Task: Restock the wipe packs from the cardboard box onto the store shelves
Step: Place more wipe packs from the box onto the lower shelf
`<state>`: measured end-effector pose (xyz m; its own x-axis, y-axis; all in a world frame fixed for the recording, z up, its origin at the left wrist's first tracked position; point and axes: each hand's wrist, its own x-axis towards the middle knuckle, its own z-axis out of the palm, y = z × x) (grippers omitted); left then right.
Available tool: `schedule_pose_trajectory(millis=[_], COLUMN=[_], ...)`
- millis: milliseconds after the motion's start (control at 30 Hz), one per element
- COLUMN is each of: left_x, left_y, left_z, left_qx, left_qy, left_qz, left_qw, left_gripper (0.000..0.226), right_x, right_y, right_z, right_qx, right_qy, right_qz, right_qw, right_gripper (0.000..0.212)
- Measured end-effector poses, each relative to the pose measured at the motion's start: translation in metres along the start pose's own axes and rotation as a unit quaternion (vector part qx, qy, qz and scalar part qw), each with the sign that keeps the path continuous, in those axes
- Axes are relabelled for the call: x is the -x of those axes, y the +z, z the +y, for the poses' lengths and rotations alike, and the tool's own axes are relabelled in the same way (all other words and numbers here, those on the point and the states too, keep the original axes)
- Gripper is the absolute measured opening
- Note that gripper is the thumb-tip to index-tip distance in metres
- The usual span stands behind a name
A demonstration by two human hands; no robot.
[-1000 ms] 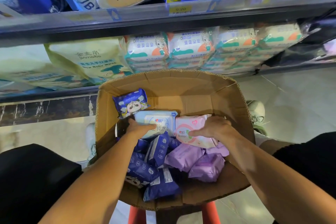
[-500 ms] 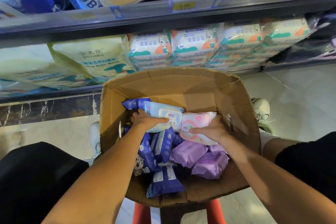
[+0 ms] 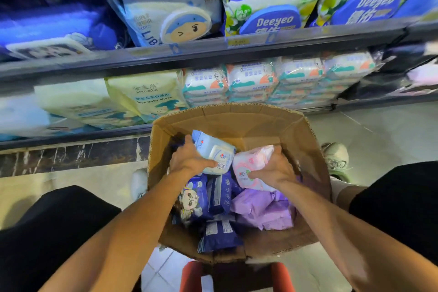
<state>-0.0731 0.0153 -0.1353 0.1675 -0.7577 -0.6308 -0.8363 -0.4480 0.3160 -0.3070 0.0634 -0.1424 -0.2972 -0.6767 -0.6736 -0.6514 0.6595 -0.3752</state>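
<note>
- Both packs have come up and tilted since half a second ago; they lay flat side by side on the heap, and the camera has swung upward to show more shelving.
- Head view: the left hand (image 3: 189,161) has its grip closed round a light blue wipe pack (image 3: 213,152), the right hand (image 3: 275,169) closed round a pink wipe pack (image 3: 251,163), both raised just above the contents, inside the cardboard box (image 3: 308,149).
- Dark blue packs (image 3: 213,197) and purple packs (image 3: 263,211) lie below in the box.
- Store shelves (image 3: 213,54) stand beyond, already holding stacked white packs (image 3: 253,78).
- To do this step well, I judge: lift clear of the box's far wall, hold each pack by its flat sides so it does not slip, and match each to its own kind.
</note>
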Motion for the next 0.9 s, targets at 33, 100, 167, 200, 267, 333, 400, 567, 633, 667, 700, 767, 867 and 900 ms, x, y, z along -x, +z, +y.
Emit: schedule_pose_trajectory(millis=[33, 100, 167, 200, 267, 333, 400, 567, 633, 667, 700, 767, 867, 900], left_x=[0.005, 0.018, 0.035, 0.045, 0.067, 0.09, 0.111, 0.157, 0.172, 0.179, 0.186, 0.199, 0.215, 0.219], left_y=[-0.012, -0.038, -0.066, -0.08, -0.106, -0.13, -0.152, -0.191, -0.202, -0.208, -0.213, -0.222, -0.231, -0.235], left_z=[0.001, 0.004, 0.006, 0.006, 0.005, 0.0, -0.008, -0.027, -0.034, -0.037, -0.04, -0.044, -0.047, -0.047], left_qx=[0.015, 0.06, 0.097, 0.109, 0.125, 0.136, 0.156, 0.24, 0.279, 0.305, 0.332, 0.39, 0.501, 0.532], left_qy=[0.006, 0.015, 0.036, 0.053, 0.086, 0.114, 0.135, 0.17, 0.183, 0.186, 0.19, 0.192, 0.186, 0.185], left_qz=[0.009, 0.025, 0.044, 0.053, 0.073, 0.104, 0.133, 0.189, 0.21, 0.221, 0.231, 0.252, 0.271, 0.275], left_qw=[1.0, 0.998, 0.994, 0.991, 0.986, 0.979, 0.969, 0.937, 0.919, 0.908, 0.895, 0.864, 0.801, 0.779], left_gripper=[0.098, 0.103, 0.106, 0.104, 0.095, 0.086, 0.083, 0.08, 0.08, 0.08, 0.079, 0.076, 0.073, 0.072], right_x=[0.007, 0.021, 0.037, 0.047, 0.066, 0.071, 0.077, 0.149, 0.17, 0.179, 0.188, 0.204, 0.225, 0.233], right_y=[-0.009, -0.029, -0.049, -0.058, -0.075, -0.089, -0.104, -0.138, -0.145, -0.148, -0.15, -0.154, -0.161, -0.165], right_z=[-0.006, -0.019, -0.032, -0.038, -0.048, -0.05, -0.053, -0.082, -0.092, -0.098, -0.104, -0.117, -0.138, -0.145], right_qx=[-0.005, -0.028, -0.05, -0.057, -0.075, -0.084, -0.097, -0.211, -0.244, -0.249, -0.256, -0.256, -0.273, -0.28], right_qy=[-0.009, -0.024, -0.043, -0.056, -0.086, -0.13, -0.154, -0.21, -0.245, -0.255, -0.264, -0.288, -0.321, -0.331], right_qz=[0.006, 0.016, 0.03, 0.037, 0.046, 0.061, 0.068, 0.071, 0.07, 0.076, 0.076, 0.081, 0.082, 0.079], right_qw=[1.0, 0.999, 0.997, 0.996, 0.992, 0.986, 0.981, 0.952, 0.936, 0.931, 0.927, 0.919, 0.903, 0.898], right_gripper=[0.103, 0.104, 0.104, 0.104, 0.107, 0.11, 0.108, 0.061, 0.057, 0.059, 0.064, 0.073, 0.078, 0.076])
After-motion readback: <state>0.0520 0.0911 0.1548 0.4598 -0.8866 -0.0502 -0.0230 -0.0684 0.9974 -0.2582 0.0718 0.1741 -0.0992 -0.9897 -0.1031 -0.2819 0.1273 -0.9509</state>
